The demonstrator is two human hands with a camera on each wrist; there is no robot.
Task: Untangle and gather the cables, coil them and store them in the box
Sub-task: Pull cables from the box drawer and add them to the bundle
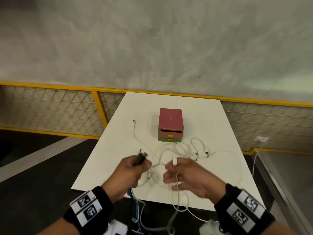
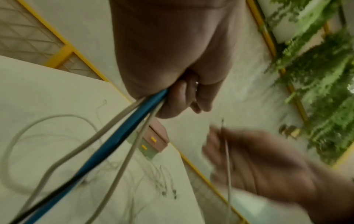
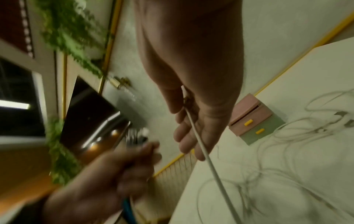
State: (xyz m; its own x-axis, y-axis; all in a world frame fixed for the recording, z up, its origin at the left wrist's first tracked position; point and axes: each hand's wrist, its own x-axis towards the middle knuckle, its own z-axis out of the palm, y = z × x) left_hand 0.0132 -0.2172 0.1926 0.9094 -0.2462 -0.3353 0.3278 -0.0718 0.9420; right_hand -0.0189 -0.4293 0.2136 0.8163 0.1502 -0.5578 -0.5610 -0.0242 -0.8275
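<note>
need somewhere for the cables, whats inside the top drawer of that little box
The top drawer of the box stands slightly open, showing only a dark gap. Nothing can be made out inside; the lid above covers most of it. The cables lie on the table.

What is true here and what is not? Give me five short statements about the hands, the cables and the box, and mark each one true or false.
1. The left hand grips a bundle of cables that includes a blue one. True.
2. The right hand is empty. False: it holds a single white cable, with the plug end sticking up between thumb and fingers.
3. The top drawer of the box stands slightly open. True.
4. All cables are already in the box. False: a tangle of white cables lies on the table in front of it.
5. The box is blue and black. False: it is pink over green with yellow handles.
</note>
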